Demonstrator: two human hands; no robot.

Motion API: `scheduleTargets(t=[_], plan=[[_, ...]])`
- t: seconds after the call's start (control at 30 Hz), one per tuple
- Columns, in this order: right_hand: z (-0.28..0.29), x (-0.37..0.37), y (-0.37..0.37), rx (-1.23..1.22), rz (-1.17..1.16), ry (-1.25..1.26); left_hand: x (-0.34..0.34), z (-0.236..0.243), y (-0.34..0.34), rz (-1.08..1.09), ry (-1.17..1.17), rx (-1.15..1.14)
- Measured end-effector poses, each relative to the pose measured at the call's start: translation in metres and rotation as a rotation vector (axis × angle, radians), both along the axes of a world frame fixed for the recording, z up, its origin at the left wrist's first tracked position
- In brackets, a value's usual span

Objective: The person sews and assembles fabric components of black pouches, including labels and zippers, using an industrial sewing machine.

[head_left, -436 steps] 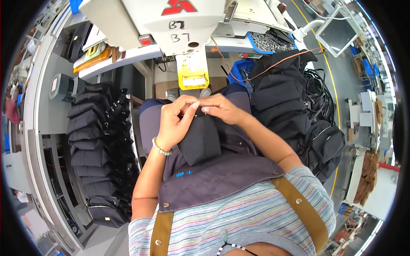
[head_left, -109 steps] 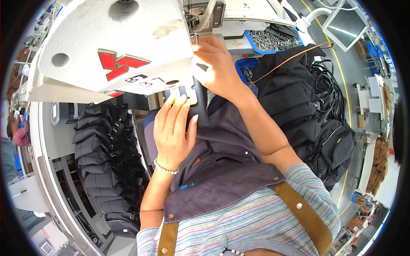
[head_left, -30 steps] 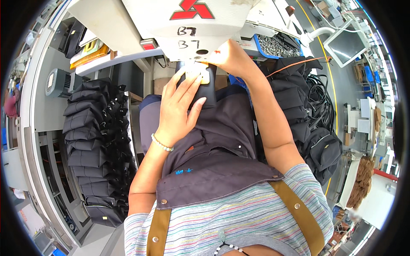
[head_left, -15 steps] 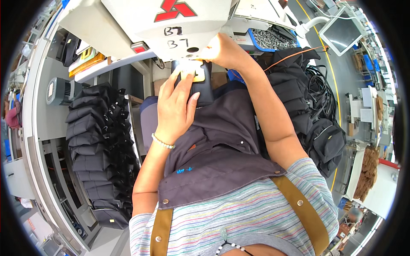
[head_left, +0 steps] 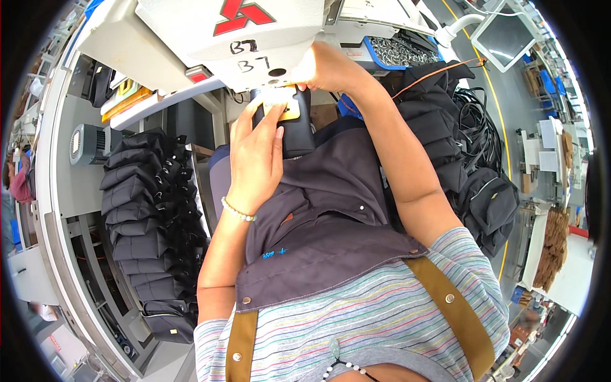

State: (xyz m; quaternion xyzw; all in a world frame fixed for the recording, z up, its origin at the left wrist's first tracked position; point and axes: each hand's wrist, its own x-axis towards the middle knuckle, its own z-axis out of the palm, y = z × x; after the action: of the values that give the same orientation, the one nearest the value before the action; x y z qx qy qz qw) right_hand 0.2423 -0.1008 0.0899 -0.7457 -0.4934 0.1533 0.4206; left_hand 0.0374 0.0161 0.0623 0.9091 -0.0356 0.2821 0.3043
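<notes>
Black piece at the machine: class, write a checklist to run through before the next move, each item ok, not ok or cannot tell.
1. Left hand on the black piece: ok, fingers over it and the yellow plate.
2. Right hand clear of the machine head: not ok, close at its lower edge.
3. Right hand's grip: cannot tell, partly hidden.
4. Bracelet clear of the machine head: ok.

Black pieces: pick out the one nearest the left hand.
The single black piece below the white machine head, beside the left hand; the others crowd the left-hand row and right-hand heap.
</notes>
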Motion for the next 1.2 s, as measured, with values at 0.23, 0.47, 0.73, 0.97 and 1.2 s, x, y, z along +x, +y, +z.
scheduleTargets(t=[0.23,0.47,0.73,0.97,1.2], plan=[[-0.002,-0.005,-0.001,0.035,-0.037,-0.026,0.003,0.001,-0.011,0.078,-0.057,0.354],[0.006,-0.01,0.0,0.011,-0.031,0.014,0.007,0.01,-0.021,0.133,-0.044,0.418],[-0.009,-0.007,0.007,0.105,-0.046,-0.044,0.011,0.006,-0.024,0.138,-0.016,0.291],[-0.016,0.001,0.006,0.126,0.054,-0.203,0.016,-0.004,-0.021,0.144,-0.116,0.26],[-0.017,-0.011,0.01,0.307,-0.004,-0.347,0.009,0.009,-0.015,0.1,-0.09,0.184]])
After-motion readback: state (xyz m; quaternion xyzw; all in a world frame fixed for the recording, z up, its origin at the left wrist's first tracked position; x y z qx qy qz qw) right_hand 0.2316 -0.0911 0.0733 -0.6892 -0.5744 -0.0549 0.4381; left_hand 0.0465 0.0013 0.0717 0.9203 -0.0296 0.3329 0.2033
